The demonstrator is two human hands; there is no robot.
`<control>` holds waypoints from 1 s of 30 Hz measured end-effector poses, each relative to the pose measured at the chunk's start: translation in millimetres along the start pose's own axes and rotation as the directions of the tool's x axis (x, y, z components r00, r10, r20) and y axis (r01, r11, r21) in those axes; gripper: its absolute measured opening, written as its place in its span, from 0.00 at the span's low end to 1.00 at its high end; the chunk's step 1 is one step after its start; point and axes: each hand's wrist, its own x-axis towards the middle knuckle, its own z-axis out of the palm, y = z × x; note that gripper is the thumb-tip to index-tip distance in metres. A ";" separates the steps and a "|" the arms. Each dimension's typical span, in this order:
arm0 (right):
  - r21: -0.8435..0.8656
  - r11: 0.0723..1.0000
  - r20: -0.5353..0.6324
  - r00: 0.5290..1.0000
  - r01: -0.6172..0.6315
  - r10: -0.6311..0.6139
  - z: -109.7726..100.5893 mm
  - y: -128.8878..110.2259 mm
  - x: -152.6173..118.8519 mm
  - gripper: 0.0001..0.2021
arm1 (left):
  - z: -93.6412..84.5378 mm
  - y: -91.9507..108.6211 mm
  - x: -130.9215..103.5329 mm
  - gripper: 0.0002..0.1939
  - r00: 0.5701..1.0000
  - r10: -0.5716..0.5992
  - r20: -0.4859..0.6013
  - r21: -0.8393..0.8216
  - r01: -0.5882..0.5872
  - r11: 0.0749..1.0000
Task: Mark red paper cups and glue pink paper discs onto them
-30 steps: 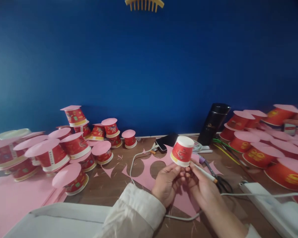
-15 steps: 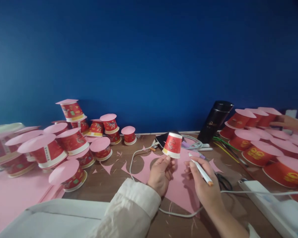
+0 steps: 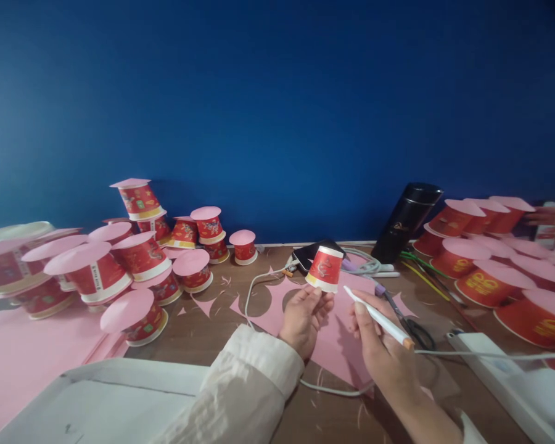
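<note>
My left hand (image 3: pixel 306 319) pinches a small red paper cup (image 3: pixel 326 270) by its lower, wider rim, so the cup is held upside down above the desk. A dragon-like drawing shows on its side. In my right hand (image 3: pixel 383 336) is a white glue pen (image 3: pixel 374 316) with an orange end, its pointed tip aimed towards the cup but apart from it. Beneath both hands lies a pink paper sheet (image 3: pixel 340 348) with round holes cut out.
Red cups topped with pink discs (image 3: pixel 141 256) are stacked at left; more (image 3: pixel 494 283) stand at right, near a co-worker's hand (image 3: pixel 550 216). A black thermos (image 3: pixel 404 222), scissors (image 3: pixel 411 327), a white cable (image 3: pixel 333 390) and a power strip (image 3: pixel 499 379) lie around.
The view has shifted slightly. My left hand keeps hold of the cup and my right hand the pen. The co-worker's hand at right has drawn back towards the edge.
</note>
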 end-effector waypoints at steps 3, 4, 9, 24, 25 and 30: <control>-0.039 0.997 0.014 0.997 0.071 -0.070 -0.6 -0.8 -0.4 0.15 | -0.2 -0.3 -0.4 0.14 1.000 -0.003 0.012 0.005 0.003 1.000; -0.043 0.995 0.025 0.996 0.087 -0.086 -0.7 -1.5 -0.3 0.15 | 0.0 -0.2 -0.7 0.13 1.000 -0.003 0.023 0.004 0.003 1.000; -0.087 0.989 0.048 0.992 0.117 -0.113 -1.2 -6.6 -0.2 0.14 | 1.0 0.9 -2.1 0.12 0.998 -0.025 0.054 0.003 0.024 1.000; -0.163 0.925 0.092 0.939 0.342 -0.331 3.0 -1.2 6.0 0.12 | -1.9 -4.3 -1.9 0.18 0.997 -0.040 0.073 -0.001 0.040 0.999; -0.168 0.923 0.089 0.938 0.347 -0.336 3.4 -0.5 6.2 0.12 | -2.1 -4.3 -1.9 0.18 0.996 -0.038 0.075 0.000 0.038 0.999; -0.182 0.928 0.037 0.945 0.326 -0.325 3.9 2.8 5.7 0.13 | -1.2 -3.8 -2.3 0.18 0.997 -0.042 0.072 0.010 0.042 0.999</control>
